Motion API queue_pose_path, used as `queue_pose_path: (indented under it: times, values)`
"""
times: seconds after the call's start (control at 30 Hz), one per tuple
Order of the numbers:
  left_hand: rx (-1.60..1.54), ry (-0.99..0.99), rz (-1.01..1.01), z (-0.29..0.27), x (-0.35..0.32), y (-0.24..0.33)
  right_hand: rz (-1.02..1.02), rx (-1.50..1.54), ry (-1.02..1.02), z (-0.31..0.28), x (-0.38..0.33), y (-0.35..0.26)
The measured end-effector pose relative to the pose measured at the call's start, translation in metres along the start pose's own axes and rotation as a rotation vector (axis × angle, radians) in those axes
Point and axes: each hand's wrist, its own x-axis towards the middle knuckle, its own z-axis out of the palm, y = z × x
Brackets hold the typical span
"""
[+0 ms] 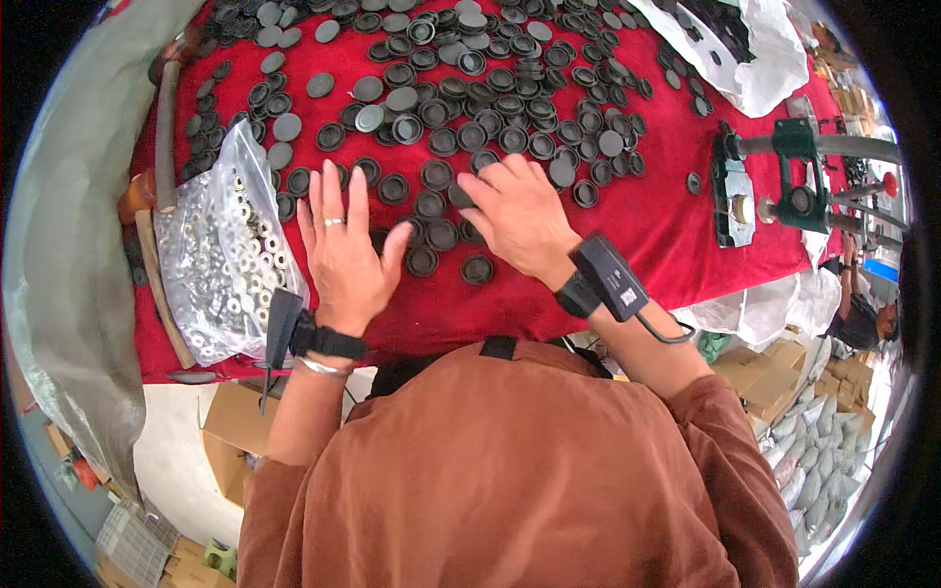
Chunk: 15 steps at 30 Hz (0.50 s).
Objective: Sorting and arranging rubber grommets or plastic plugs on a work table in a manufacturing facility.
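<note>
Many round black plastic caps (393, 188) lie scattered over a red cloth (647, 235), most with their hollow side up and some with the flat side up. My left hand (343, 245) rests among the nearer caps, fingers spread, a ring on one finger; it grips nothing, and a dark cap is partly hidden beside its thumb. To its right, my right hand (520, 211) has its fingers curled, with a black cap (460, 195) between thumb and fingertips. Part of that cap is covered by the fingers. Dark straps with small devices sit on both wrists.
A clear bag of metal rings (221, 260) lies on the left, beside a hammer with a wooden handle (162, 284). On the right stands a dark green hand press (799, 186). A white bag (760, 59) with black pieces is at the far right.
</note>
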Motion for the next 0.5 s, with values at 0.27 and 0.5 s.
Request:
queue_pose_path:
  times: [0.27,0.5]
  values:
    - [-0.061,-0.044,0.028,0.015,0.001,-0.011,0.317,0.189,-0.341,-0.015,0.017,-0.004]
    - [-0.109,-0.072,0.034,0.008,0.003,-0.006,0.625,0.184,-0.45,-0.032,0.018,-0.001]
